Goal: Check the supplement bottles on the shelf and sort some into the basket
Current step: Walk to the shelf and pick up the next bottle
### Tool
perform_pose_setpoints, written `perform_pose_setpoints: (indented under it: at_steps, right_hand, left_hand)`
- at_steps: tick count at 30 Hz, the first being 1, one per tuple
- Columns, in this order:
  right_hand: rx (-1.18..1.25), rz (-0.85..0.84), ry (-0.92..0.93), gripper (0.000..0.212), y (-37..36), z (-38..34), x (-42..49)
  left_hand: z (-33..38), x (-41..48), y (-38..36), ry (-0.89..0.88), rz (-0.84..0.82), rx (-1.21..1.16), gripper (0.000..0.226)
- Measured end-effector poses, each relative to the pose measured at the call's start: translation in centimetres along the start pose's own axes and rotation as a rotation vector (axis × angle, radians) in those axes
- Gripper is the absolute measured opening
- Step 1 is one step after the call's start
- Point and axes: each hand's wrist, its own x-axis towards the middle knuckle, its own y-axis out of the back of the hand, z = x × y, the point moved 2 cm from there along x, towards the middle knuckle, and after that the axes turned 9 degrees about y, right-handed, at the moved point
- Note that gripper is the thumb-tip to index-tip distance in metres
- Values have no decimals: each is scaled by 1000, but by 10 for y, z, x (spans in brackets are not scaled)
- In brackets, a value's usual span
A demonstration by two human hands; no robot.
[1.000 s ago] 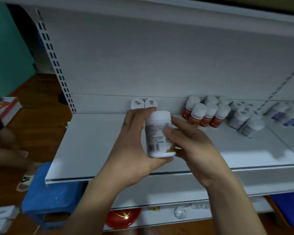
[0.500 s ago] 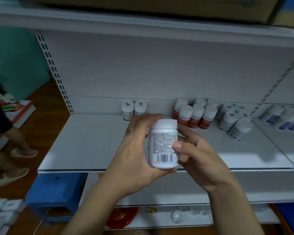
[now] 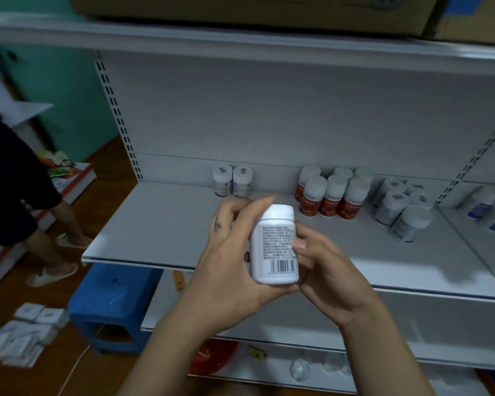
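Blue stool (image 3: 112, 304) on the floor at 8 o'clock, below the white shelf's (image 3: 160, 224) left corner. Two white-capped bottles (image 3: 232, 181) stand touching at the back wall, 11 o'clock of the hands. Left hand (image 3: 229, 272), fingers curled round the white supplement bottle (image 3: 275, 244) — upright, barcode facing out, held above the shelf's front edge. Right hand (image 3: 329, 270) grips its other side, thumb on the label. Red-labelled bottles (image 3: 332, 198) cluster at 1 o'clock — pale-labelled bottles (image 3: 397, 210) just beyond, at 2.

White metal shelf (image 3: 160, 224), bottles all at the back. Two white-capped bottles (image 3: 232, 181) left; red-labelled bottles (image 3: 327, 195) centre. A cluster of white bottles (image 3: 399, 205) stands right.
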Motion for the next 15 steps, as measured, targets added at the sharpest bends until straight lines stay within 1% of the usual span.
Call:
perform_pose_setpoints:
  at_steps: [5, 9, 11, 13, 15]
  right_hand:
    - [77, -25, -5, 55, -8, 5, 6]
    - [14, 22, 0, 41, -12, 7, 12]
    - [-24, 54, -2, 36, -16, 8, 16]
    - [-60, 92, -2, 40, -20, 10, 21]
    - [-97, 126, 15, 46, -25, 11, 25]
  left_hand:
    - [-2, -5, 6, 77, 0, 13, 107]
    - [-5, -6, 15, 136, -55, -21, 109]
    - [-9, -5, 20, 179, -25, -29, 105]
    - [-13, -4, 26, 221, 4, -32, 104]
    - [-18, -4, 32, 252, -8, -62, 102]
